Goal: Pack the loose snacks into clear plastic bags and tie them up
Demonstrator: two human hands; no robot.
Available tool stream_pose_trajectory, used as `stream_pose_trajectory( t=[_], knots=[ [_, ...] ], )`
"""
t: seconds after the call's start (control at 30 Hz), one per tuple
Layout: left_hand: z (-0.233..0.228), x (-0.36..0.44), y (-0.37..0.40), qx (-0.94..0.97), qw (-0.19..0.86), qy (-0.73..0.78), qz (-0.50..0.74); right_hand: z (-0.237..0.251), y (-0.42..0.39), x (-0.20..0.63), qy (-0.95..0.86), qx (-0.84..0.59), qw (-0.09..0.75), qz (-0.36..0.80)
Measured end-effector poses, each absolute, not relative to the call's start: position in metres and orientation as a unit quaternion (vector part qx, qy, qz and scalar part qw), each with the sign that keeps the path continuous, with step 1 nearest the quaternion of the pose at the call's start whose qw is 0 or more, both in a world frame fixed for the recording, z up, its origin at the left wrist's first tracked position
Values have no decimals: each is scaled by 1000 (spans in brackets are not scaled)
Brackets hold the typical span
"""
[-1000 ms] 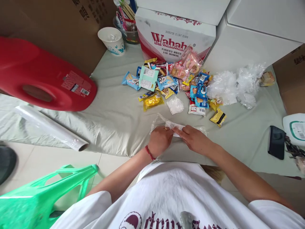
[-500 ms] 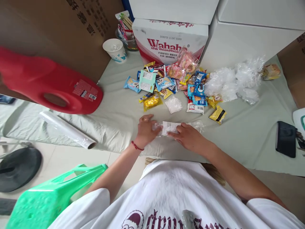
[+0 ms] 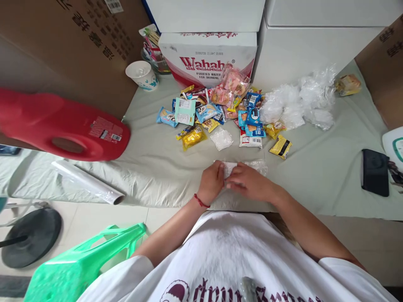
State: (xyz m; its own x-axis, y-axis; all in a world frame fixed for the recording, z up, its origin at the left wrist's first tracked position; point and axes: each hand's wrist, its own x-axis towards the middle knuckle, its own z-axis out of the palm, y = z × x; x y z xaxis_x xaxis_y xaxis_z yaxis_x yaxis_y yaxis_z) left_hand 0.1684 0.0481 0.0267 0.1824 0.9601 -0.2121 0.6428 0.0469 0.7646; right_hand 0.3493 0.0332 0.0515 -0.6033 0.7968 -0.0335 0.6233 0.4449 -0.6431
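Observation:
A small white printed packet [image 3: 229, 167] lies in clear plastic film near the table's front edge, partly hidden by my hands. My left hand [image 3: 212, 179] is closed around its left end, thumb side up. My right hand [image 3: 250, 182] bends over the packet from the right, its fingers curled against it and slightly blurred. Loose crinkled film [image 3: 260, 167] sticks out past the right hand's knuckles. Just beyond lies a folded clear plastic piece [image 3: 221, 139]. Behind it is a pile of wrapped snacks, among them a yellow packet [image 3: 193, 139] and a light green packet [image 3: 185, 111].
Crumpled clear film bundles [image 3: 297, 100] lie right of the snacks. A Wahaha carton [image 3: 208, 58] stands behind. A red jug [image 3: 107, 134], a film roll [image 3: 88, 181] and a paper cup [image 3: 142, 75] are left; a black phone [image 3: 374, 172] is right. A green stool [image 3: 63, 268] stands below.
My left hand has moved right and closed over the packet's left end, covering more of it. My right hand's fingers have curled further in. The camera view has shifted slightly.

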Motion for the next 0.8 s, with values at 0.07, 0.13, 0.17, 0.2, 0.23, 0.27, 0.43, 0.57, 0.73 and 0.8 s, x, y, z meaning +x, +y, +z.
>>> stream_pose_trajectory(
  t=[0.07, 0.13, 0.17, 0.2, 0.23, 0.27, 0.43, 0.57, 0.73, 0.8],
  knots=[
    [23, 173, 43, 723, 302, 603, 149, 50, 33, 368, -743, -543, 260, 291],
    [22, 176, 40, 750, 244, 607, 93, 44, 33, 383, -637, -685, 299, 190],
    [21, 177, 39, 756, 230, 609, 67, 40, 32, 389, -606, -731, 274, 154],
    [21, 179, 39, 760, 219, 610, 46, 36, 30, 392, -594, -756, 230, 148],
    [21, 180, 38, 763, 211, 610, 30, 33, 28, 395, -593, -766, 179, 172],
    [21, 181, 38, 766, 204, 610, 18, 30, 24, 397, -594, -763, 135, 213],
    [21, 184, 39, 769, 180, 613, -11, 40, 4, 404, -615, -715, 151, 296],
    [19, 189, 36, 772, 167, 613, -16, 63, 7, 381, -629, -716, 157, 258],
    [15, 188, 34, 775, 178, 606, 9, 67, 28, 308, -690, -693, -22, 208],
    [14, 177, 37, 772, 230, 589, 67, 61, 33, 291, -706, -680, -80, 182]
  ],
)
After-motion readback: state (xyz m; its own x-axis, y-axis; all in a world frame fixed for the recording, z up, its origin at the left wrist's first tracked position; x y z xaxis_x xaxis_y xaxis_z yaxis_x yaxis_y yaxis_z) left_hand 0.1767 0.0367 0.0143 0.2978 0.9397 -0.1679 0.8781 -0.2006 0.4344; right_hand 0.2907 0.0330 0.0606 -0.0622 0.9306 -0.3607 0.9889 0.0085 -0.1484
